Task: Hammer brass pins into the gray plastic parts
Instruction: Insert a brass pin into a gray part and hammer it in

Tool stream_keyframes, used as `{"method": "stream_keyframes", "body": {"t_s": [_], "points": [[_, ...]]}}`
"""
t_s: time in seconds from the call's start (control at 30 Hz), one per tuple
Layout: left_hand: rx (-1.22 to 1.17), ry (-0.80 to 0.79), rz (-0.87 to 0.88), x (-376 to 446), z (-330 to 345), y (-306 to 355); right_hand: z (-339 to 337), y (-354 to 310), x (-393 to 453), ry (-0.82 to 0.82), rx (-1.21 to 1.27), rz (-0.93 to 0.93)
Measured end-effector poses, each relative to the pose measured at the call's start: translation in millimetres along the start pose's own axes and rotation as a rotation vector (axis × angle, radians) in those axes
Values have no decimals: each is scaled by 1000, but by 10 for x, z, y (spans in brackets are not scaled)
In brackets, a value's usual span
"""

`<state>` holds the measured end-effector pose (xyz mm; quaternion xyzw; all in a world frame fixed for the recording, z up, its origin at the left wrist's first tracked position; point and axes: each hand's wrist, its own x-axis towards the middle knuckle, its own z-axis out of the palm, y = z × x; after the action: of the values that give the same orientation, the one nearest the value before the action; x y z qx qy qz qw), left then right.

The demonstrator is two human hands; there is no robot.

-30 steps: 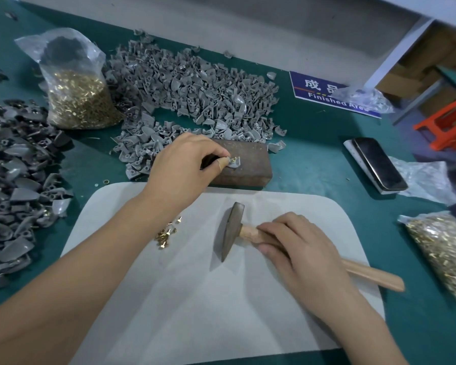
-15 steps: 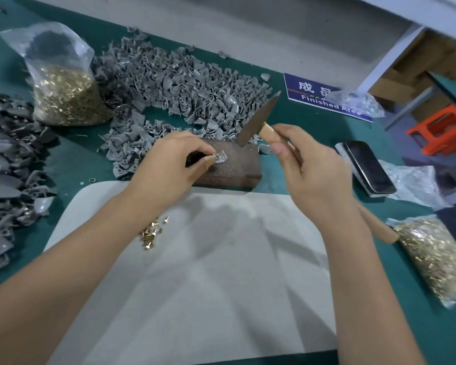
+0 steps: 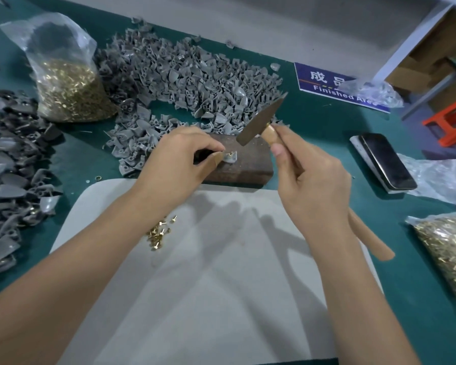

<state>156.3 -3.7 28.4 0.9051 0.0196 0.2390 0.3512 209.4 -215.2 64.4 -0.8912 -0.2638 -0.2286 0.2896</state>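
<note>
On the desk (image 3: 313, 154), the left hand (image 3: 174, 164) pinches a small gray plastic part (image 3: 231, 157) on the dark block (image 3: 244, 164), fingers narrow at its left edge. The brass pin (image 3: 230, 154) stands in it, probably light and tippy. The right hand (image 3: 311, 180) grips the hammer (image 3: 261, 119) near its head, poised above.
</note>
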Motion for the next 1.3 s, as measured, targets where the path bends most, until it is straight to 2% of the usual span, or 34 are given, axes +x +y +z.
{"method": "stream_keyframes", "body": {"t_s": [0.13, 0.27, 0.33, 0.43, 0.57, 0.7, 0.73, 0.83, 1.0, 1.13, 1.3], "points": [[-18, -5, -4, -3, 0, -12, -16, -65, -25, 112, 18, 11], [-40, 17, -25, 0, 7, -10, 2, -97, -52, -91, -99, -41], [-32, 19, -18, -1, 4, -6, -23, -81, -46, -44, -134, -33], [-36, 7, -12, 3, -9, -2, -56, -95, -47, 85, -48, 2], [-31, 8, -14, 6, -1, -11, -19, -81, -77, -95, -121, -74], [-35, -2, -22, 3, -4, -9, -65, -62, -61, 81, -49, -13], [-33, -4, -26, 9, -3, -11, -49, -76, -62, 79, -35, -27], [-15, 5, -41, 12, 2, -14, -22, -88, -86, -98, -149, -87], [-12, -5, -66, 13, -15, -2, -153, 31, -304, -54, -110, -46], [30, -19, -76, 7, -11, 21, -211, 131, -711, -169, -61, -134], [131, -46, -92, 26, -9, 119, -229, 145, -1000, -300, -28, -146]]}}
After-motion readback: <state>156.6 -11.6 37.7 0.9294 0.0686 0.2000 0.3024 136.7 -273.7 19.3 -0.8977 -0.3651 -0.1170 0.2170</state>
